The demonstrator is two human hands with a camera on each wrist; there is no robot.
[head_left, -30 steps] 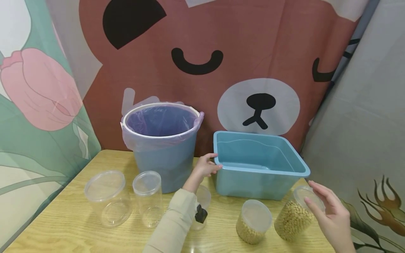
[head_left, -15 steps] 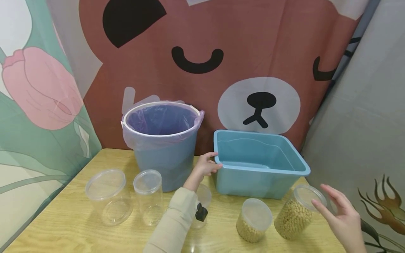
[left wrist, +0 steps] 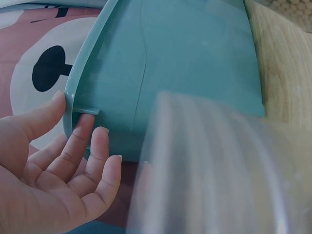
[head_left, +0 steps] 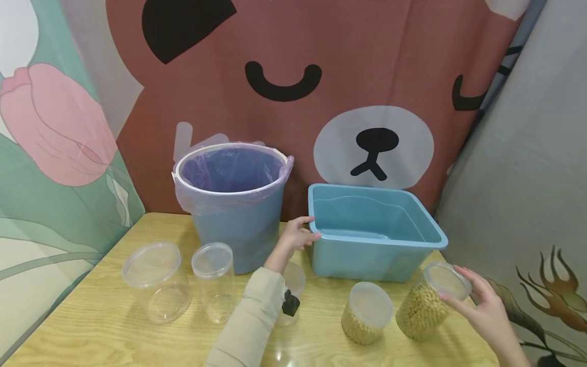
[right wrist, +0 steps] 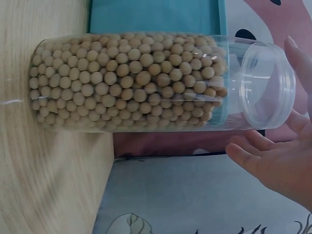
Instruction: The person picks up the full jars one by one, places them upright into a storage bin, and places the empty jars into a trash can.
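Note:
My left hand (head_left: 295, 238) pinches the near left corner of the rim of a blue plastic bin (head_left: 357, 260). In the left wrist view the thumb lies outside the rim and a finger reaches under it. To the right, a tall clear jar (head_left: 422, 312) of round tan beans stands upright with its lid (head_left: 446, 280) on. My right hand (head_left: 486, 306) is at that lid, thumb and fingers spread around its edge. The right wrist view shows the fingers (right wrist: 258, 146) loosely extended beside the jar. A shorter jar (head_left: 364, 326) of the same beans stands to its left.
A blue bucket (head_left: 234, 229) lined with a purple bag stands at the back left. In front are a wide clear jar (head_left: 156, 285) and a narrow one (head_left: 214, 285). Another clear jar (head_left: 295, 278) is partly hidden by my left forearm. A printed curtain (head_left: 192, 102) hangs behind the table (head_left: 91, 326).
My right hand drew away to the right from the tall jar's lid, then came back to it. The left hand stays on the bin's rim. The view has tilted slightly down.

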